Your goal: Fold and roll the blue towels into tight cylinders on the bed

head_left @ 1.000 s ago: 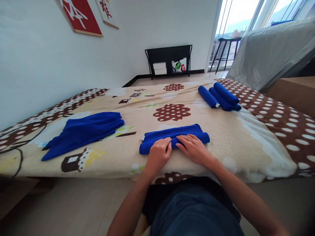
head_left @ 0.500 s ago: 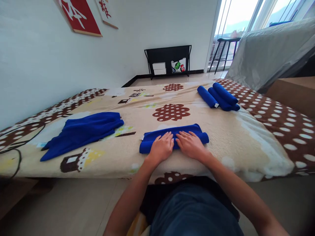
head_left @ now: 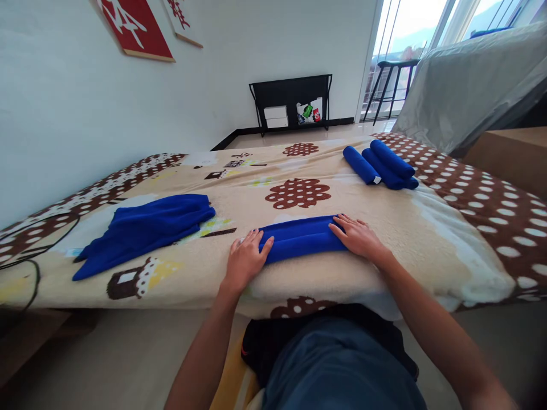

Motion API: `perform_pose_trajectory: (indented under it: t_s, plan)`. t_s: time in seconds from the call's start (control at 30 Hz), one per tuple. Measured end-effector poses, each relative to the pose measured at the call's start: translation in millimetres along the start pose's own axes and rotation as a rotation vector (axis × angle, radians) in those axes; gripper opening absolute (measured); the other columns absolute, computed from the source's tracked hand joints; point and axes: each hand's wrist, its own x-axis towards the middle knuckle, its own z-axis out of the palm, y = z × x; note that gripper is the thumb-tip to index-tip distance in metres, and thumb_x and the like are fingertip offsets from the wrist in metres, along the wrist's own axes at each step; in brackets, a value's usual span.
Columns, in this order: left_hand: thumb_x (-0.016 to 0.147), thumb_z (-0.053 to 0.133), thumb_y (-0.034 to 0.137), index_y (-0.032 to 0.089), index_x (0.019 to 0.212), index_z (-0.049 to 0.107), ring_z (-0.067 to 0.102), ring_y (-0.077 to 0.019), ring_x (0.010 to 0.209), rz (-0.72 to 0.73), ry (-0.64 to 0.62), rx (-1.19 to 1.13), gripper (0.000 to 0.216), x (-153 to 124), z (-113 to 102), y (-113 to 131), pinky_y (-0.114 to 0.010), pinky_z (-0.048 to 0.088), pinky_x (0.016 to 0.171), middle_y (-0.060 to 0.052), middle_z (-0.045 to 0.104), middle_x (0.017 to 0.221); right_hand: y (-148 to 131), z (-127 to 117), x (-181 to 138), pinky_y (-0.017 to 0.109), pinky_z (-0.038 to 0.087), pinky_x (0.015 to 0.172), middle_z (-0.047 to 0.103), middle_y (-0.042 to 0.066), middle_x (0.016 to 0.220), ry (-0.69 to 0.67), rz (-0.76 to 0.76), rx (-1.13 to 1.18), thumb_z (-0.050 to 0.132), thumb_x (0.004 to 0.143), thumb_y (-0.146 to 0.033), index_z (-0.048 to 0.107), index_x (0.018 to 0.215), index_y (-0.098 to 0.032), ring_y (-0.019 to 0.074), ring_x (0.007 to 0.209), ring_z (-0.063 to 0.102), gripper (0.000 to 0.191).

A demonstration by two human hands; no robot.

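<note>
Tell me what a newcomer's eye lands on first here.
First, the folded blue towel at the near edge of the patterned blanket, with the left hand flat on its left end and the right hand on its right end. Next, the loose blue cloth at left and the rolled blue towels far right.

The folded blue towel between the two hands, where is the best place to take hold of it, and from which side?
Probably at its two short ends, from above. The folded blue towel lies flat as a long band across the blanket; the left hand and right hand already rest open on those ends, so gripping both at once should keep the folds together.
</note>
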Motion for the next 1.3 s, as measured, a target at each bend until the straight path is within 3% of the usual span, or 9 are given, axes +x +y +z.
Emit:
perform_pose_trajectory:
  t_s: [0.1,0.2,0.37,0.43,0.7,0.8,0.97,1.17,1.3]
  plan:
    - [0.101,0.034,0.046,0.018,0.133,0.061,0.047,-0.0293,0.139,0.005,0.042,0.078,0.050,-1,-3,7,-0.059,0.020,0.119,-0.016,0.056,0.144,-9,-2,-4,0.055,0.024,0.119,0.048,0.014,0.150,0.071,0.020,-0.079,0.029,0.104,-0.046,0.055,0.139,-0.016,0.0270,0.145,0.038,0.053]
    - [0.100,0.031,0.031,0.014,0.129,0.062,0.051,-0.0305,0.135,0.074,-0.026,0.106,0.046,10,-4,27,-0.063,0.015,0.119,-0.019,0.059,0.140,-30,-4,2,0.056,0.026,0.117,0.055,0.016,0.143,0.039,-0.068,-0.084,0.028,0.104,-0.034,0.063,0.129,-0.014,0.0291,0.138,0.047,0.047]
    - [0.098,0.036,0.027,0.017,0.139,0.056,0.049,-0.0195,0.138,0.314,-0.223,-0.012,0.047,43,8,71,-0.038,0.036,0.116,-0.009,0.053,0.148,-66,-1,25,0.032,0.039,0.113,0.056,0.005,0.144,-0.086,-0.292,-0.005,0.033,0.103,-0.030,0.062,0.133,-0.022,0.0193,0.135,0.051,0.043]
    - [0.099,0.034,0.028,0.017,0.142,0.053,0.047,-0.0206,0.140,0.307,-0.234,-0.028,0.049,47,12,78,-0.039,0.037,0.115,-0.010,0.050,0.150,-65,0,29,0.033,0.039,0.113,0.056,0.004,0.144,-0.095,-0.283,0.001,0.033,0.103,-0.032,0.060,0.135,-0.021,0.0197,0.135,0.051,0.044]
    - [0.098,0.039,0.039,0.017,0.131,0.062,0.048,-0.0326,0.138,-0.004,-0.065,-0.003,0.045,20,6,49,-0.063,0.028,0.115,-0.017,0.055,0.145,-29,-10,13,0.053,0.038,0.110,0.059,0.017,0.138,-0.007,-0.013,-0.052,0.030,0.103,-0.040,0.065,0.124,-0.013,0.0315,0.133,0.051,0.049]
    - [0.098,0.035,0.030,0.011,0.133,0.060,0.047,-0.0343,0.139,0.072,-0.081,0.019,0.047,26,7,57,-0.063,0.027,0.115,-0.022,0.053,0.145,-41,-8,15,0.050,0.035,0.112,0.064,0.017,0.129,-0.016,-0.065,-0.052,0.030,0.103,-0.036,0.068,0.118,-0.013,0.0306,0.128,0.056,0.047]
    - [0.095,0.040,0.026,0.021,0.140,0.056,0.047,-0.0167,0.140,0.303,-0.252,-0.056,0.048,54,14,75,-0.032,0.036,0.115,-0.005,0.052,0.149,-61,-2,31,0.033,0.044,0.104,0.066,0.007,0.130,-0.100,-0.201,-0.010,0.034,0.103,-0.035,0.066,0.123,-0.022,0.0227,0.119,0.062,0.041]
    - [0.098,0.035,0.032,0.020,0.143,0.052,0.035,-0.0265,0.148,0.174,-0.196,-0.042,0.050,46,15,60,-0.053,0.028,0.119,-0.010,0.041,0.156,-47,-2,36,0.042,0.040,0.109,0.055,0.016,0.143,-0.076,-0.087,-0.002,0.034,0.102,-0.039,0.061,0.131,-0.012,0.0290,0.132,0.053,0.048]
    - [0.097,0.038,0.032,0.023,0.133,0.062,0.042,-0.0286,0.143,0.099,-0.145,-0.081,0.045,36,8,31,-0.055,0.033,0.116,-0.009,0.050,0.151,-20,-8,31,0.048,0.039,0.109,0.055,0.015,0.144,-0.080,-0.051,0.004,0.032,0.102,-0.042,0.062,0.131,-0.015,0.0304,0.131,0.053,0.050]
